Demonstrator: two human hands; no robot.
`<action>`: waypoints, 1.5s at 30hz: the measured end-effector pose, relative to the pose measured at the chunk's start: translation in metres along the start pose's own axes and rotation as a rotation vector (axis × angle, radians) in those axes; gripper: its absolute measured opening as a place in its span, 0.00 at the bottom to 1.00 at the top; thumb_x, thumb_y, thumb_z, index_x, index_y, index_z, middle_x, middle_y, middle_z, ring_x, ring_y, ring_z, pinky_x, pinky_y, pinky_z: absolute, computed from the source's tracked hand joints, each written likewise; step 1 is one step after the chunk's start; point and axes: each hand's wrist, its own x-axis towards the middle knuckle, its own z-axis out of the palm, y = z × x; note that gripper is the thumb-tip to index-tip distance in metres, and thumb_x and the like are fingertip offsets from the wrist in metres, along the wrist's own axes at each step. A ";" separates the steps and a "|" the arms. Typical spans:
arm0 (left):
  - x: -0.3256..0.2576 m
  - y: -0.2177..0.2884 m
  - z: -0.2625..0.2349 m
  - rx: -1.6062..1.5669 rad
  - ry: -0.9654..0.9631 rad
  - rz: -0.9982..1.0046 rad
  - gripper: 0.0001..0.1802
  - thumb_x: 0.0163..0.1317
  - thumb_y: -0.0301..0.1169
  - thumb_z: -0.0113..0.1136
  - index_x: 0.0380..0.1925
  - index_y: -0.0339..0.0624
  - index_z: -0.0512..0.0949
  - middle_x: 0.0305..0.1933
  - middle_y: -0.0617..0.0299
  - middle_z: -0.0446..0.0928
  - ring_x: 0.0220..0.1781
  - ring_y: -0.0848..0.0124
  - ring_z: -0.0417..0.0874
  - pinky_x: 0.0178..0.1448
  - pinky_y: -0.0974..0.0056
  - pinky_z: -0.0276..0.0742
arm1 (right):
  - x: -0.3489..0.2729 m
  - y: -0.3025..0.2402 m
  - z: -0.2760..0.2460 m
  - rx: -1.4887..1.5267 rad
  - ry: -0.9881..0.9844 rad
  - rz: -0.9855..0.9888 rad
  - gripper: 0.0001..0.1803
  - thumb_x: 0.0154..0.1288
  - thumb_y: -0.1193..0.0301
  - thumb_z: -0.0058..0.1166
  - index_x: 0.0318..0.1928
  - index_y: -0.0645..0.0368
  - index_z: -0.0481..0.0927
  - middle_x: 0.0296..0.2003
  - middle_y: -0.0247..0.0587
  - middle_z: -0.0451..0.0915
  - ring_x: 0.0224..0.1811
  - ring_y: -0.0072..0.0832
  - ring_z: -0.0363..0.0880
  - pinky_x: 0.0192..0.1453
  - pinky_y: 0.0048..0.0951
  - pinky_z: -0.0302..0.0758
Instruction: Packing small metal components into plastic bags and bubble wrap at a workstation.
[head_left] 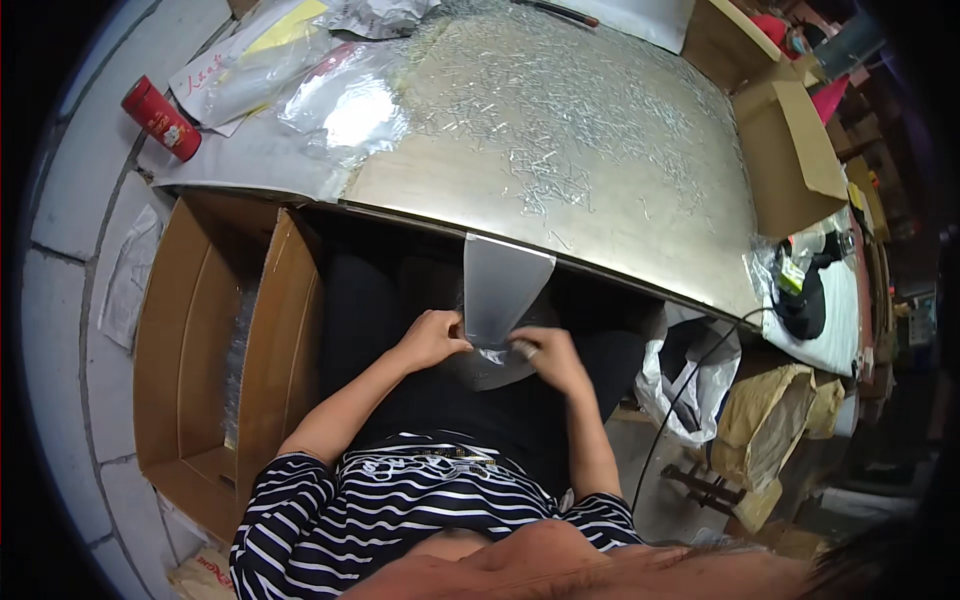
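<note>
Table (pixel 600 200) w/ metal top, strewn w/ small metal pins (pixel 560 130), thickest at centre. Clear plastic bags (pixel 340 95) heaped at its far left corner, yellow paper under them. Red can (pixel 160 118) lying on floor tiles, left of table. Open cardboard box (pixel 215 350) on floor at person's left, bubble wrap inside. More brown boxes (pixel 790 150) along table's right edge. White plastic bag (pixel 690 375) and brown paper sacks (pixel 775 425) on floor at right; black cable runs down past them.

Plastic sleeve (pixel 500 290), translucent, hangs from table's near edge to lap. Left hand (pixel 432 338) fingers closed, pinching sleeve's lower left edge. Right hand (pixel 545 355) curled on lower right edge; grip depth unclear.
</note>
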 end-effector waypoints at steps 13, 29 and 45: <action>0.019 0.006 0.020 -1.088 0.035 -0.186 0.23 0.64 0.46 0.60 0.42 0.33 0.82 0.31 0.61 0.82 0.30 0.76 0.80 0.37 0.73 0.75 | 0.161 -0.072 -0.052 -0.792 0.307 -0.299 0.28 0.64 0.69 0.53 0.65 0.55 0.69 0.69 0.54 0.62 0.71 0.52 0.59 0.73 0.43 0.59; -0.002 -0.036 0.023 -1.345 -0.473 -0.068 0.36 0.68 0.47 0.56 0.65 0.32 0.63 0.63 0.50 0.72 0.62 0.61 0.77 0.61 0.53 0.77 | 0.003 -0.093 -0.023 -0.086 0.318 -0.161 0.18 0.60 0.87 0.49 0.51 0.65 0.78 0.46 0.46 0.82 0.49 0.36 0.81 0.56 0.28 0.74; -0.005 -0.036 0.037 -0.857 -0.353 -0.260 0.20 0.57 0.31 0.69 0.49 0.37 0.78 0.42 0.57 0.83 0.39 0.71 0.85 0.39 0.67 0.84 | 0.005 -0.071 0.021 -0.105 0.025 -0.060 0.17 0.61 0.82 0.50 0.52 0.66 0.78 0.47 0.54 0.81 0.49 0.46 0.81 0.54 0.35 0.76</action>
